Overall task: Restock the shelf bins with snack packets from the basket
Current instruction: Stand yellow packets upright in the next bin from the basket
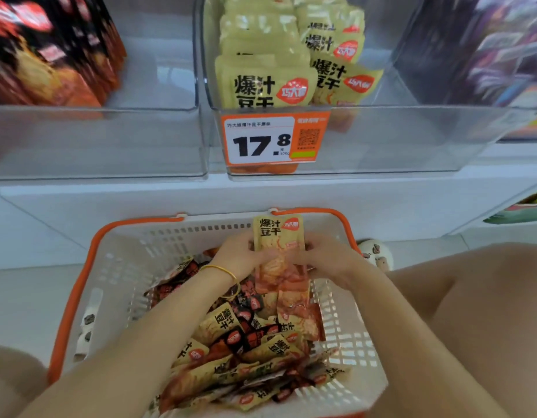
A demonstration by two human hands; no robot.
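A white basket (116,267) with orange handles sits in front of me, holding several yellow and dark red snack packets (255,342). My left hand (240,251) and my right hand (324,254) both grip an upright stack of yellow packets (277,233) over the basket's far end, one hand on each side. Above, the middle clear shelf bin (381,137) holds two rows of matching yellow packets (261,82) behind an orange price tag (270,140) reading 17.8.
The left clear bin (95,140) holds dark red packets (50,55) at its left side. A bin at the right (502,49) holds purple packets. My bare knee (472,297) is to the right of the basket. A white shelf ledge (261,194) runs below the bins.
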